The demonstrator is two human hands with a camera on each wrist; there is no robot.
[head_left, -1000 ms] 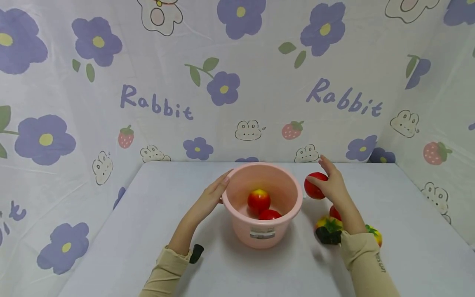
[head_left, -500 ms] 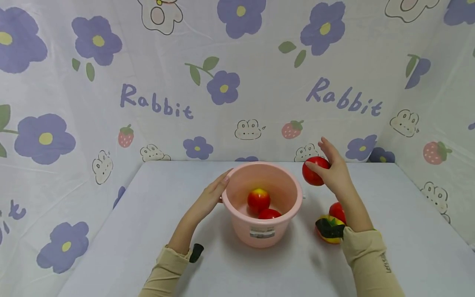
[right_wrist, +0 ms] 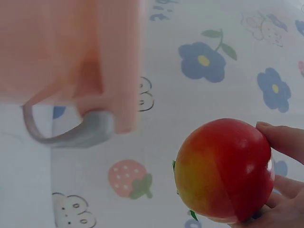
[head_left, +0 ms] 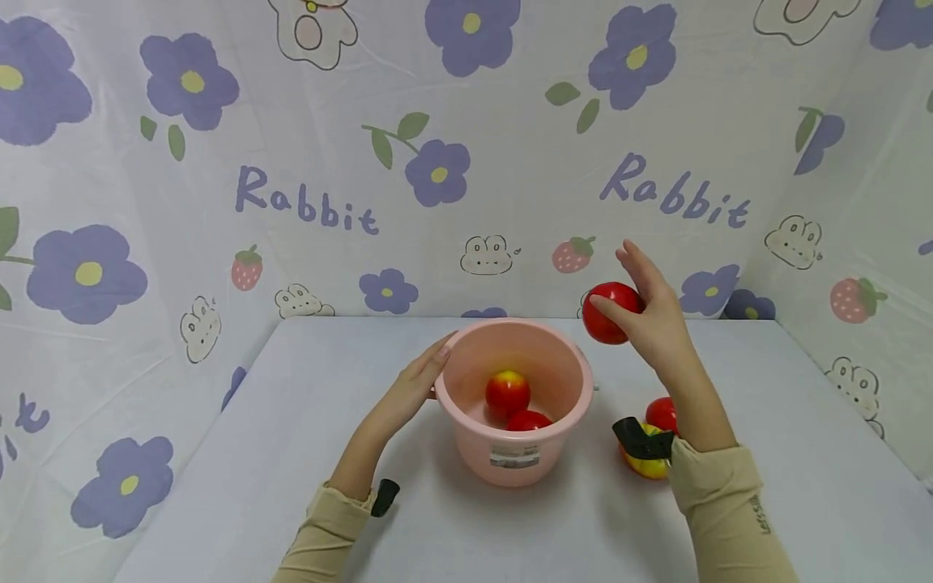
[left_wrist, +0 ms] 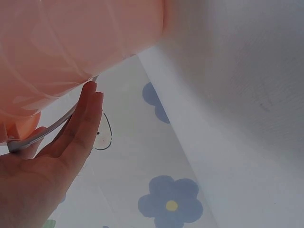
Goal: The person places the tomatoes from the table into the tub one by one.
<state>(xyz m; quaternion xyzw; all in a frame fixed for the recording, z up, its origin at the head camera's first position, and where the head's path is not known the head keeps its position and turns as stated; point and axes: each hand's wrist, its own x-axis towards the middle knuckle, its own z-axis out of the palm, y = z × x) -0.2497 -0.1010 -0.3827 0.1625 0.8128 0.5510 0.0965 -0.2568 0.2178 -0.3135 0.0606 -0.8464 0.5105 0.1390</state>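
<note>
A pink plastic bucket [head_left: 474, 444] with a wire handle [left_wrist: 47, 136] stands upright on the table. Inside it lie two fruits: a red one with a yellow top [head_left: 508, 392] and a redder one [head_left: 530, 420], partly hidden by the rim. My left hand [head_left: 406, 393] rests against the bucket's left side, fingers straight along the outer wall near the handle. My right hand [head_left: 659, 328] holds a red-and-yellow tomato [right_wrist: 218, 171] between thumb and fingers, in the air right of the bucket and above its rim. Green leaf tips show on the tomato's far side.
On the table right of the bucket sit a red fruit [head_left: 662, 413] and a yellow-red fruit [head_left: 647, 467], partly covered by the right wrist's black mount [head_left: 641, 440]. A patterned cloth [head_left: 510, 186] hangs behind the white table [head_left: 306, 356].
My right hand has lifted the tomato up from low beside the bucket and slightly leftward. The left hand and the bucket have stayed in place.
</note>
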